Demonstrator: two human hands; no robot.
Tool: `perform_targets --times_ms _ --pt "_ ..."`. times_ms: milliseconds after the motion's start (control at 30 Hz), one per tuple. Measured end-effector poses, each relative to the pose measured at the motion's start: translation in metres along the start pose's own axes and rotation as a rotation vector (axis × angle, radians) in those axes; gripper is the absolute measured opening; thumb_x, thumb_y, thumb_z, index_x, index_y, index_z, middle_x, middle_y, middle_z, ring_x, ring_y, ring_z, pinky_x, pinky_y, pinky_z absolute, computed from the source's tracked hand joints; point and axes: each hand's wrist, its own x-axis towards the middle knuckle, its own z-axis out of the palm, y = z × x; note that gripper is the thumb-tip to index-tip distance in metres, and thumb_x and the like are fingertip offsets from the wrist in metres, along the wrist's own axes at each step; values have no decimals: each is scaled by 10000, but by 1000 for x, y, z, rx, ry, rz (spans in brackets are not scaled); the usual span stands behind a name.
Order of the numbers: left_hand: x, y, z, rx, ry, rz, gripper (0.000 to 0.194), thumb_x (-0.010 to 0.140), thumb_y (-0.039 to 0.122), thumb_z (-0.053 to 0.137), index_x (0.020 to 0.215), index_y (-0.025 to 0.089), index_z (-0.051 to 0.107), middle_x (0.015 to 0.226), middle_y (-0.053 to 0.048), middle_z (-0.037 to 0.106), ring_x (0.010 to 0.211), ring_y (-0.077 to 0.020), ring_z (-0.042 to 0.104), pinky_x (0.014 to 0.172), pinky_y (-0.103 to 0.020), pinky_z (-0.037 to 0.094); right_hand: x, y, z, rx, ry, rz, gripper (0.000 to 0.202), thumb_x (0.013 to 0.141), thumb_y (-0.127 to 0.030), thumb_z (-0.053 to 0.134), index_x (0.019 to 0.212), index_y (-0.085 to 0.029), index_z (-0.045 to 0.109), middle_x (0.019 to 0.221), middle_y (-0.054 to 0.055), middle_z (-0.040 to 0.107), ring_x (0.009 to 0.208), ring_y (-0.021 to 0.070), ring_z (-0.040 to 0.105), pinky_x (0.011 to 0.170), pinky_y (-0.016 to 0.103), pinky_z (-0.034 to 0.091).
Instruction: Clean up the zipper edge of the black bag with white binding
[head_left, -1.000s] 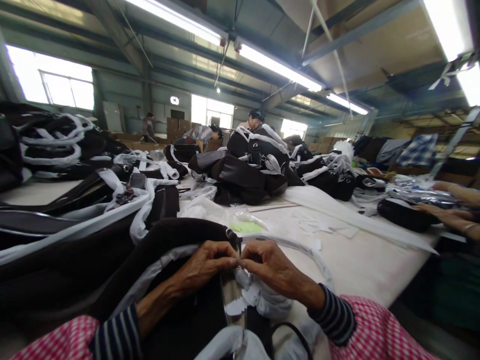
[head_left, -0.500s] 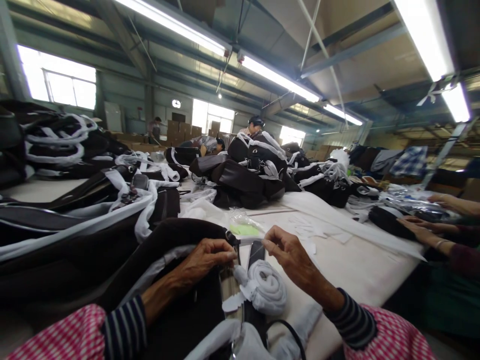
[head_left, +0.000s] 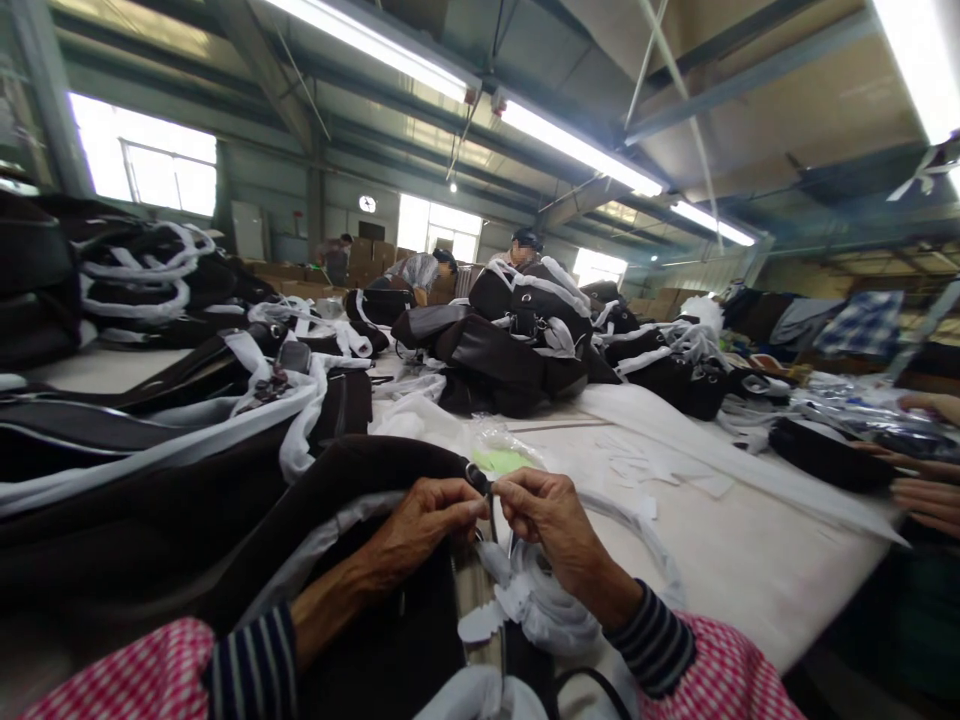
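Observation:
A dark brown bag lies in front of me, its padded edge running up to a dark metal ring. Just below this ring, the thumb and forefinger of my left hand are pinched together; what lies between them is too small to make out. From the other side, my right hand pinches a white wrapping strip close to the ring, its fingertips nearly meeting the left ones. Part of that white strip loops out behind my right hand. Beneath the hand sits a rolled white bundle, partly hidden by it.
More dark bags with white wrapping form a pile across the table. Another wrapped bag lies at left. A white sheet and a plastic bag with something green lie beyond my hands. A co-worker's hands are at right.
My right hand has come left and slightly down to the ring, close to my left hand. The white strip now loops out at right. The view has turned a little left.

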Motion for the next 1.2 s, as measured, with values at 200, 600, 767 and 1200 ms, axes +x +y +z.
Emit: perform_targets --times_ms 200,600,767,1200 --pt "-2 3 4 56 1 25 420 861 543 701 778 131 694 676 4 591 645 -122 475 632 -254 346 -1 6 5 8 -29 -23 329 792 -413 818 697 -119 704 544 -25 515 477 57 355 458 220 205" --pt "-4 3 6 142 26 43 344 877 453 649 792 127 716 687 -1 592 664 -138 477 633 -260 341 -5 4 15 -35 27 -45 316 716 -408 872 670 -128 733 551 -1 581 476 75 421 453 216 311" --pt "-4 4 7 181 20 59 367 899 483 637 846 142 763 716 -6 595 692 -150 470 656 -266 347 0 9 15 29 40 -29 386 668 -439 908 636 -129 679 538 12 613 433 68 424 437 209 291" --pt "-2 -4 5 407 59 67 339 852 483 646 727 181 736 716 -20 652 750 -209 564 718 -297 401 -2 22 5 -219 -34 -71 241 751 -340 706 629 -161 601 522 -22 549 456 97 447 460 219 311"
